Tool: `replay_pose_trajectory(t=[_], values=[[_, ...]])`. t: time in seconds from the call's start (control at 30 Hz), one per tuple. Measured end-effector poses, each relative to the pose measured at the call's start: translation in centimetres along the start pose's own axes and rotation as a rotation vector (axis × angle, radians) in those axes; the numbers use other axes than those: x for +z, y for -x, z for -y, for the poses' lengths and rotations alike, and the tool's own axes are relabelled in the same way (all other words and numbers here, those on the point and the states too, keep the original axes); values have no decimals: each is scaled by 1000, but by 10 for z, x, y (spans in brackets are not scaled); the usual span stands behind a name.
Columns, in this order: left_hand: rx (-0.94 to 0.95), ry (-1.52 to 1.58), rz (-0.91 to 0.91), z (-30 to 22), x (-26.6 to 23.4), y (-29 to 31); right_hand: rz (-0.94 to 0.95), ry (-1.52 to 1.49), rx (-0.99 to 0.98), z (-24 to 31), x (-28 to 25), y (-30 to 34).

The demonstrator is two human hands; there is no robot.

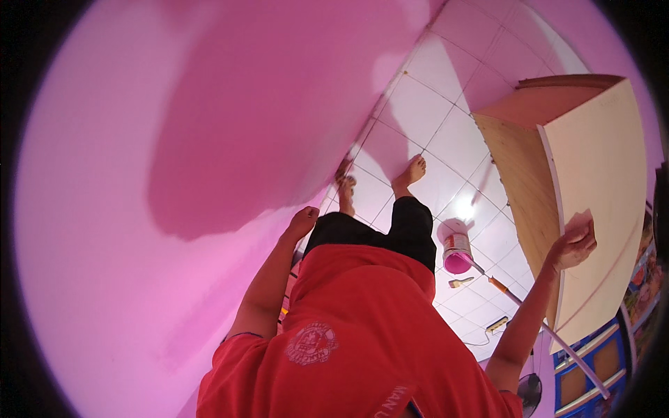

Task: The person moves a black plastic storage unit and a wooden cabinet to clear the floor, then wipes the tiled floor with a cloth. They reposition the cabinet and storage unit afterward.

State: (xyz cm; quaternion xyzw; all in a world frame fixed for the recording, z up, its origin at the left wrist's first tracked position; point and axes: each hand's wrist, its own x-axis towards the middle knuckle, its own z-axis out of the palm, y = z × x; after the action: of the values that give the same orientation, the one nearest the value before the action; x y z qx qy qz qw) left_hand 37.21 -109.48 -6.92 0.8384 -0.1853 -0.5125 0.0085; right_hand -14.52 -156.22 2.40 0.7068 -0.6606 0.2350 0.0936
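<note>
Close to the pink wall (104,209), my left hand (303,221) hangs with its fingers curled in. Nothing shows in it. Over at the right, my right hand (575,245) is beside the pale panel of a large wooden cabinet (599,153), its shadow falling on that panel. Those fingers are loosely bent, with no object visible between them; whether they touch the panel I cannot tell. A long pole with an orange sleeve (497,284) slants past my right forearm, its far end at a bucket of pink paint (456,254) on the floor.
A flat paintbrush (460,283) lies on the white tiled floor (446,132) near the bucket. Farther back toward me is a power strip (497,324) with a cord. Blue-framed panels (592,373) stand at the lower right. My bare feet (412,171) are between wall and cabinet.
</note>
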Motion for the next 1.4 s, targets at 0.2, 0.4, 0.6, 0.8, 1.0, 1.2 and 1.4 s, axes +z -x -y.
replay_pose_trajectory(t=[0.2,0.4,0.6,0.8,1.0,1.2,1.4], values=[[110,-102,-19,-54,-26,-34,-16,-9,-40,-2,0,-1],[191,-17,-36,-107,-36,-40,-7,-13,-26,5,-5,-5],[209,-30,-27,-138,-47,-53,-25,3,-51,10,-10,-8],[341,-40,-52,-201,-63,-91,37,-30,62,15,-13,-10],[458,-59,29,-313,-76,-153,91,-17,137,14,-13,-11],[534,-58,43,-434,-91,-195,131,22,185,15,-9,-17],[526,-113,109,-495,-100,-216,168,47,203,11,-8,-15]])
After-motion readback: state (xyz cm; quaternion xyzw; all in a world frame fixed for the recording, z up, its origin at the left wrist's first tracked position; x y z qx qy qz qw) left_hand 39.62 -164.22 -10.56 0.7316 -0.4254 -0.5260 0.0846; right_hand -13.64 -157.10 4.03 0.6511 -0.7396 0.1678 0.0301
